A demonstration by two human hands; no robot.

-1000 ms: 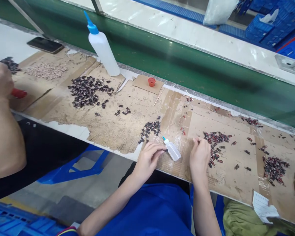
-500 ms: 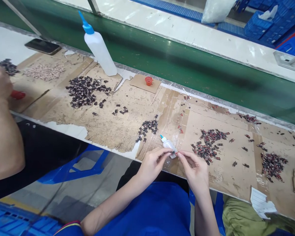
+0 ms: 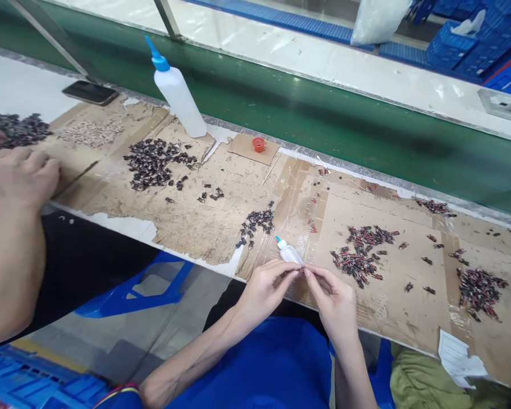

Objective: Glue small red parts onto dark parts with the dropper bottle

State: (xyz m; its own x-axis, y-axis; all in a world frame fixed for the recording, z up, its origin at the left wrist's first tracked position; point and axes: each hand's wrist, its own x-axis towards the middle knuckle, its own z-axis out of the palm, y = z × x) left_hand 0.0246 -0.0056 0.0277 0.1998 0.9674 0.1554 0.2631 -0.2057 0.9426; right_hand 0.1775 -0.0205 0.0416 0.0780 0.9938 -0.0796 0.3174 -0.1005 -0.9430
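My left hand [image 3: 269,285] and my right hand [image 3: 330,292] meet at the fingertips over the table's near edge. Both are closed in a pinch on a tiny black-and-red part [image 3: 301,270], mostly covered by the fingers. Just behind them lies a small clear squeeze bottle [image 3: 290,253] with a white collar and blue tip. To its left is a loose group of small black parts [image 3: 258,221]. On the right, a pile of black-and-red parts [image 3: 360,258] spreads over the cardboard.
A tall white bottle [image 3: 181,102] with a blue nozzle stands at the back left. A red cup [image 3: 259,144] sits on a cardboard piece. Another black pile [image 3: 151,162], a phone [image 3: 89,92] and a co-worker's hand [image 3: 21,173] are leftward. More black-and-red parts [image 3: 481,289] lie far right.
My fingertips have come closer together, and the part between them is now more hidden. The co-worker's hand has moved right and nearer, and a second hand shows. The view has shifted slightly.
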